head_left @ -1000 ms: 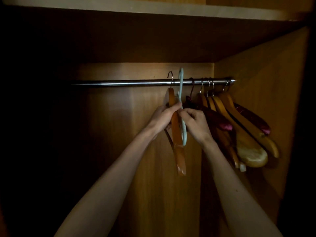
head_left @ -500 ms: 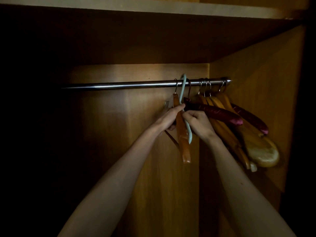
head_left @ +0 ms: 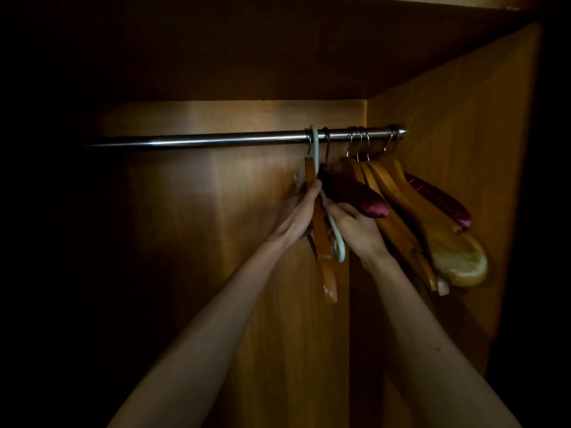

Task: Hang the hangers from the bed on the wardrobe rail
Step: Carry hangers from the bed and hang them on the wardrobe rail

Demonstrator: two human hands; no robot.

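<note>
Rail: the metal rail (head_left: 216, 139) ran across the upper middle of the frame, from the dark left to the right wall of the wardrobe (head_left: 463, 125).

Hangers in our hands: a wooden hanger (head_left: 323, 242) and a pale green plastic hanger (head_left: 335, 233) sat at the centre of the frame, both with their hooks already over the rail, the green hook looped plainly on top of it.

Left hand: our left hand (head_left: 296, 216) was curled round the wooden hanger just under its neck, we judged to steady it while the hook settled.

Right hand: our right hand (head_left: 350, 223) pinched the green hanger partway down its arm, fingers closed on it, probably to keep it from tangling with the wooden one beside it.

Why held so: we read both grips as low on the bodies so that the hooks stayed free to seat on the rail.

Hangers already up: a padded maroon hanger (head_left: 358, 196) hung just right of ours, then a bunch of wooden hangers (head_left: 411, 217) and a second maroon hanger (head_left: 438, 199), crowded toward the right end of the rail.

Look of the pair: the wooden one was slim and orange-brown, seen edge-on; the green one was thin and rounded.

Progress: in our judgement only the letting go remained for these two.
</note>
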